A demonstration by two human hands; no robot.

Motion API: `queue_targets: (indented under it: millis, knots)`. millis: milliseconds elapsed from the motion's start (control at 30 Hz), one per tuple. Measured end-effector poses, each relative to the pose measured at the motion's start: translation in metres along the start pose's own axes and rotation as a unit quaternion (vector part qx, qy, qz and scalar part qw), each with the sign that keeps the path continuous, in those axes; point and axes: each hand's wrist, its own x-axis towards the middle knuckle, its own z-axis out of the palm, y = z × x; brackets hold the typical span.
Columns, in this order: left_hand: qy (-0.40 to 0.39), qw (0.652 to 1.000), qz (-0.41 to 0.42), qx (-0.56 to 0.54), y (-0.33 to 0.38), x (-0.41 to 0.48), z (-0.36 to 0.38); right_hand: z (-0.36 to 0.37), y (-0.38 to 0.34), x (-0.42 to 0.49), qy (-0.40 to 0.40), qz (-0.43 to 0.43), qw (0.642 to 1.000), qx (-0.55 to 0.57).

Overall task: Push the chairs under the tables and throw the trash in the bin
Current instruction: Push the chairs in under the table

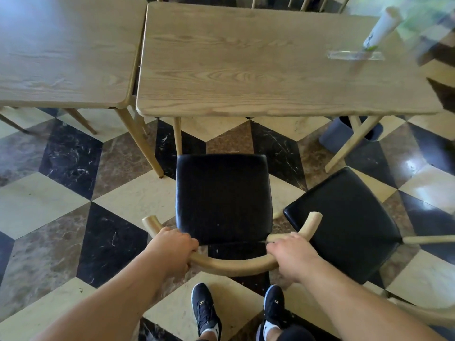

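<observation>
A wooden chair with a black padded seat (222,195) stands on the floor in front of a light wooden table (246,70), its seat wholly outside the table edge. My left hand (172,249) and my right hand (290,254) both grip its curved wooden backrest (234,265), one at each side. A second chair with a black seat (344,225) stands turned at an angle to the right, touching or nearly touching the first. A grey bin (337,136) sits under the table's right end.
A second wooden table (61,50) adjoins on the left. On the right table stands a clear sign holder (355,55) with a white card. More chair backs show beyond the far edge. The floor has a checkered marble pattern. My shoes are at the bottom.
</observation>
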Motion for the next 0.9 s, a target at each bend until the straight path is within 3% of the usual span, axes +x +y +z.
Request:
queue_targets:
  millis: [367,900]
  knots:
    - [-0.002,0.998,-0.032,0.061,0.002,0.041,-0.043,-0.021,0.047,0.029,0.030,0.005,0.999,0.012]
    - [0.029,0.996,-0.087,0.012,-0.014,0.091,-0.091,-0.063,0.113,0.077,0.088,-0.014,0.996,0.024]
